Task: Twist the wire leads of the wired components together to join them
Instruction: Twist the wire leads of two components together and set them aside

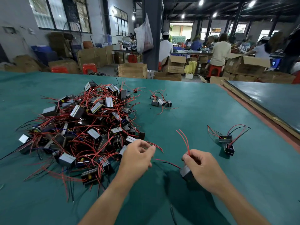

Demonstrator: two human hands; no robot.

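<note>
A big heap of small black wired components [84, 127] with red and black leads lies on the green table [203, 111] at the left. My left hand [138, 157] hovers at the heap's near right edge, fingers curled, pinching a red lead [156, 146] of the heap. My right hand [203, 169] holds one component [186, 173] just above the table and pinches its two red leads [185, 140], which stick upward. That component's other red and black leads [167, 163] trail left toward my left hand.
Two joined components [226, 142] lie right of my right hand. A small cluster of components [159, 101] sits farther back. A second dark table [276, 101] borders the right side. Cardboard boxes, red stools and seated people fill the background.
</note>
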